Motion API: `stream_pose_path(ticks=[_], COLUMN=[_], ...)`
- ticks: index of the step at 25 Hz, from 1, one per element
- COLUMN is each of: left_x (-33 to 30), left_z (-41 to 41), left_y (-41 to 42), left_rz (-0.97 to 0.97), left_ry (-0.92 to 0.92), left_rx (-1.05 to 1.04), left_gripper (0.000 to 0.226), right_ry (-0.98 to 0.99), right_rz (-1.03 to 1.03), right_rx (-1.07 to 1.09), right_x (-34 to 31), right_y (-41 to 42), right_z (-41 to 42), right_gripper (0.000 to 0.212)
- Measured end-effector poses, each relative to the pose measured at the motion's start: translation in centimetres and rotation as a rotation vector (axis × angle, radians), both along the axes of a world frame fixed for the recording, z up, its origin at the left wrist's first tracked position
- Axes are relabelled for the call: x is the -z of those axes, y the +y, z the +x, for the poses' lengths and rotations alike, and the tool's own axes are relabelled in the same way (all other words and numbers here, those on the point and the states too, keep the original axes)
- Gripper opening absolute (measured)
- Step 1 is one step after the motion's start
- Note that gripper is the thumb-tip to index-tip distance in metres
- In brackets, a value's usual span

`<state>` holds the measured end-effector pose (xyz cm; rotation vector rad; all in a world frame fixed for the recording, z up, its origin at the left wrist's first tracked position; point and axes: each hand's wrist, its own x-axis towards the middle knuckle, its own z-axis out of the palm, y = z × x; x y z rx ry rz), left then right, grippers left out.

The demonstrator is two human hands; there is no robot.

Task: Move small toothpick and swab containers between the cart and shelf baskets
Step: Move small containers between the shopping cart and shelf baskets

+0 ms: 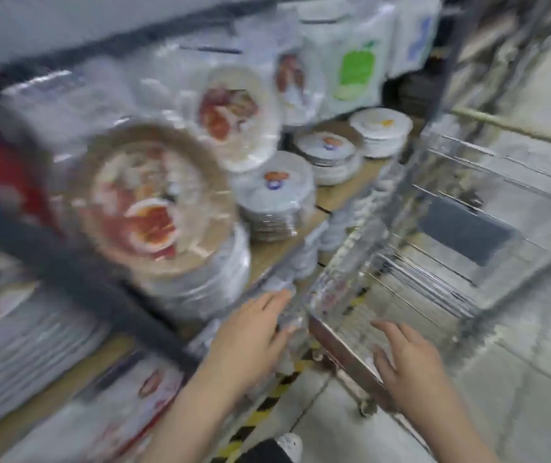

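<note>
Head view is very blurry, so small things are hard to make out. Both hands reach forward with straight, spread fingers, and neither one holds anything. The left hand is at the front edge of the wooden shelf, just beside some small, clear wrapped packs that sit along that edge. I cannot tell if these packs are the toothpick or swab containers, or if the fingers touch them. The right hand hovers over the near corner of the wire cart.

I cannot see any small container inside the cart for sure; its wire bottom looks mostly bare, with a dark flat panel at the far side. On the shelf stand stacks of paper plates and bigger plates with food pictures. No shelf basket shows clearly.

My guess is the job is near its start or between two moves. The next container has yet to be picked up and carried across.
</note>
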<state>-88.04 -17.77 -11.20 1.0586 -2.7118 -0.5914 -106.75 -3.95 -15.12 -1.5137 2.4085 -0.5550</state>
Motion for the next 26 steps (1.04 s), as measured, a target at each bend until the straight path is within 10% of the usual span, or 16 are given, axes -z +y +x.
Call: stream_pose_path(ticks=[14, 26], left_x=[-5.4, -8.5], left_z=[30.8, 58.8], left_y=[21.7, 30.8], left_rz=[-0.072, -0.129], left_ry=[0.153, 0.169], left_rx=[-1.082, -1.378], left_gripper=[0.047, 0.047], right_ry=[-0.099, -0.232], right_rz=[-0.032, -0.098], right_rx=[-0.988, -1.308], right_x=[-7.5, -10.5], right_y=[-0.3, 2.7], right_z=[26.0, 58.7], right_gripper=[0.04, 0.035])
